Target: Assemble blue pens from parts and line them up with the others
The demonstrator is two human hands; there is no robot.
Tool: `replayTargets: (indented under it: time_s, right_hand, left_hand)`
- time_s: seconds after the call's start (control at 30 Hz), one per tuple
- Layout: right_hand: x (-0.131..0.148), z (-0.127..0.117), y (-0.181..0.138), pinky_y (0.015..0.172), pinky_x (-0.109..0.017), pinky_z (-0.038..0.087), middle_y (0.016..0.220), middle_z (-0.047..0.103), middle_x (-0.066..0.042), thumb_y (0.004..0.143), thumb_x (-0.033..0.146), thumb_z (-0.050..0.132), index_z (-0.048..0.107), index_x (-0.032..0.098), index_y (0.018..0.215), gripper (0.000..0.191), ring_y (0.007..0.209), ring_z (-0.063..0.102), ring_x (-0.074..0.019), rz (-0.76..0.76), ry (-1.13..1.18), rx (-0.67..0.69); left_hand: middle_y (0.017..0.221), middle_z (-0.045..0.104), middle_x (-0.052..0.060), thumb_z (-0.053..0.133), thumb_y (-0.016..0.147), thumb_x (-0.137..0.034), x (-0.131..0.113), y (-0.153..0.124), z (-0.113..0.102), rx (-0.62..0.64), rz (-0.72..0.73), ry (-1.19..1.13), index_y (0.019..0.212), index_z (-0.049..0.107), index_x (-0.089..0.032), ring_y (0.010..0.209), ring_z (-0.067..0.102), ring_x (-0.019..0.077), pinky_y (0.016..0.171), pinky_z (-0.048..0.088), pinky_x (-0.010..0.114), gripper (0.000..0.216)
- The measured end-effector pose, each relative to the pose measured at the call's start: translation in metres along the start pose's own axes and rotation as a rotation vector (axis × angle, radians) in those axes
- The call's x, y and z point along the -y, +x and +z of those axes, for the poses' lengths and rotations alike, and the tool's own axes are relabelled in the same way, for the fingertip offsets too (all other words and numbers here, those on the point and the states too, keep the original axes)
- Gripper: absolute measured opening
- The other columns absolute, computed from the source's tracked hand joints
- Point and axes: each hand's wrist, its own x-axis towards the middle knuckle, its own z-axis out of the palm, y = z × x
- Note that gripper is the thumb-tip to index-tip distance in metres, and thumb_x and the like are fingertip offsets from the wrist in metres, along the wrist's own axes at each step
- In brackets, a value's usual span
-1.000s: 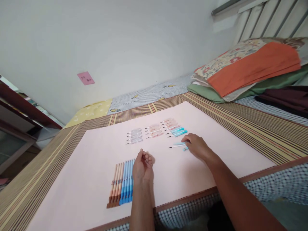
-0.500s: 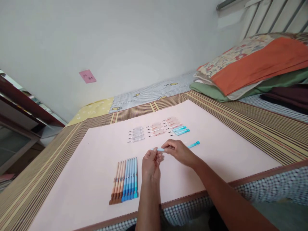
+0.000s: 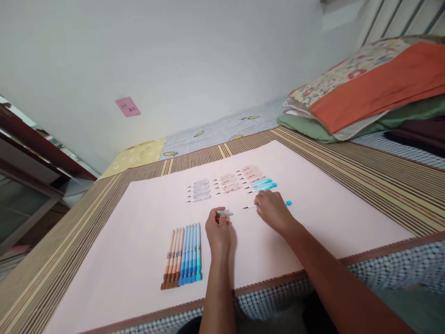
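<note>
My left hand [image 3: 219, 229] is closed around a pale blue pen barrel [image 3: 225, 213], whose pointed end sticks out to the right. My right hand [image 3: 274, 209] has its fingers closed down on a pen refill [image 3: 248, 207]. The refill's dark tip shows on the left of that hand, and a turquoise pen end [image 3: 289, 203] shows on its right; the middle is hidden. Nearer the wall lie turquoise pen parts with refills [image 3: 263, 185], pinkish ones [image 3: 250, 174] and clear ones [image 3: 200, 190]. Left of my left forearm, assembled blue pens [image 3: 189, 255] lie beside brown pens [image 3: 173, 260].
A pale pink sheet [image 3: 114, 260] covers much of the striped mat [image 3: 93, 204]. At the right, a floral and orange pillow [image 3: 378, 93] rests on folded green cloth [image 3: 306, 131]. A pink note [image 3: 127, 106] is stuck to the wall.
My right hand has left the pale blue barrel and moved right, onto the refill with the turquoise end. My left hand keeps the barrel. The view has shifted slightly.
</note>
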Motion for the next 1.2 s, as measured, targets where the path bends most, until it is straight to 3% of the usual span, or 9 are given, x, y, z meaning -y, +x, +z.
replayTargets:
  time_s: [0.23,0.37,0.47,0.63,0.77,0.9,1.03,1.2]
  right_hand:
    - [-0.001,0.003,0.002,0.075,-0.034,0.029,0.098,0.069,-0.009,0.082,0.004,0.05,0.069,0.016,0.086,0.022,0.095,0.057,-0.0237,0.015,-0.002,-0.005]
    - [0.0,0.001,0.002,0.075,-0.034,0.029,0.096,0.069,-0.009,0.082,0.005,0.051,0.068,0.015,0.084,0.021,0.094,0.057,-0.0231,0.002,0.004,-0.005]
    - [0.002,0.0,0.002,0.074,-0.033,0.028,0.094,0.068,-0.01,0.081,0.006,0.052,0.067,0.014,0.081,0.017,0.092,0.057,-0.0228,-0.009,0.01,-0.004]
    - [0.004,0.001,0.002,0.074,-0.033,0.028,0.095,0.068,-0.008,0.08,0.007,0.054,0.067,0.016,0.083,0.016,0.092,0.056,-0.0219,-0.042,0.032,0.003]
    - [0.008,0.004,0.001,0.075,-0.032,0.029,0.092,0.066,-0.007,0.081,0.007,0.052,0.065,0.016,0.078,0.016,0.091,0.055,-0.0207,-0.079,0.049,0.007]
    - [0.018,0.006,0.0,0.074,-0.031,0.03,0.093,0.065,-0.007,0.08,0.007,0.054,0.063,0.016,0.08,0.013,0.091,0.055,-0.0203,-0.113,0.058,0.01]
    - [0.024,0.007,0.0,0.073,-0.031,0.031,0.096,0.065,-0.006,0.081,0.007,0.053,0.065,0.017,0.085,0.016,0.092,0.055,-0.0208,-0.137,0.056,0.029]
    - [0.029,0.009,-0.001,0.073,-0.032,0.032,0.095,0.064,-0.008,0.078,0.006,0.053,0.063,0.015,0.083,0.015,0.092,0.054,-0.0219,-0.12,0.03,0.027]
  left_hand:
    - [0.073,0.06,0.0,0.051,0.09,-0.025,-0.003,0.003,-0.013,-0.015,0.167,0.318,0.1,0.065,-0.02,0.065,0.057,0.0158,0.064,0.044,0.028,0.018]
    - [0.07,0.06,0.0,0.056,0.089,-0.035,-0.008,0.006,-0.019,-0.075,0.267,0.39,0.086,0.062,-0.021,0.065,0.058,0.0167,0.065,0.044,0.028,0.016]
    - [0.068,0.062,0.0,0.059,0.088,-0.039,-0.01,0.007,-0.021,-0.088,0.223,0.328,0.078,0.056,-0.021,0.064,0.06,0.0171,0.062,0.044,0.028,0.021]
    - [0.079,0.068,0.004,0.055,0.088,-0.036,-0.011,0.008,-0.019,-0.13,0.149,0.185,0.085,0.055,-0.02,0.067,0.064,0.0167,0.062,0.046,0.027,0.017]
    - [0.063,0.06,-0.002,0.054,0.086,-0.034,-0.011,0.007,-0.014,-0.13,0.056,0.069,0.086,0.053,-0.02,0.055,0.056,0.0134,0.057,0.043,0.025,0.014]
    - [0.051,0.049,-0.007,0.052,0.084,-0.033,-0.001,0.008,-0.011,-0.016,-0.018,0.017,0.088,0.053,-0.02,0.045,0.047,0.0124,0.05,0.037,0.024,0.013]
    - [0.057,0.049,-0.006,0.057,0.08,-0.029,0.007,0.009,-0.013,0.015,0.02,0.215,0.084,0.057,-0.02,0.05,0.046,0.0122,0.052,0.036,0.024,0.01]
    - [0.081,0.06,0.003,0.055,0.086,-0.024,0.004,0.003,-0.012,0.03,0.206,0.631,0.089,0.06,-0.021,0.071,0.058,0.0175,0.066,0.042,0.029,0.007]
